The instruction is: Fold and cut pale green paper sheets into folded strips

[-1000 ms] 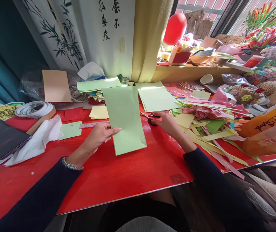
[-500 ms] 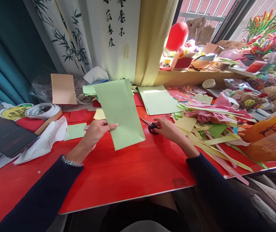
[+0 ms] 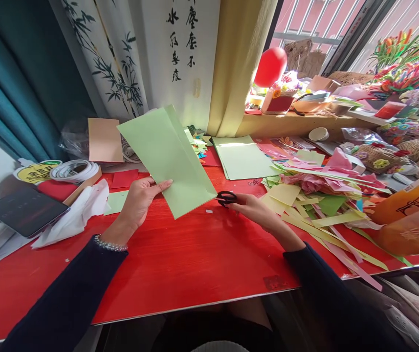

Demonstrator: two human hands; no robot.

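Observation:
My left hand [image 3: 139, 200] pinches the left edge of a folded light green paper [image 3: 172, 164], which is tilted above the red table [image 3: 194, 254]. My right hand [image 3: 249, 208] is closed on the black handles of a pair of scissors [image 3: 227, 198]. Their blades point left at the paper's lower right corner and are mostly hidden there. A small white scrap [image 3: 209, 211] lies on the table just below that corner.
Behind lies a stack of light green sheets [image 3: 244, 159]. Paper strips and pink crumpled paper [image 3: 337, 168] cover the right side, beside an orange bag [image 3: 410, 210]. On the left are a dark flat box [image 3: 26, 210], white tape rolls [image 3: 73, 171] and white tissue [image 3: 80, 210].
The green paper has tilted further, its top swinging left. My right hand has picked the scissors up from the table and brought them to the paper's corner. The view has shifted slightly.

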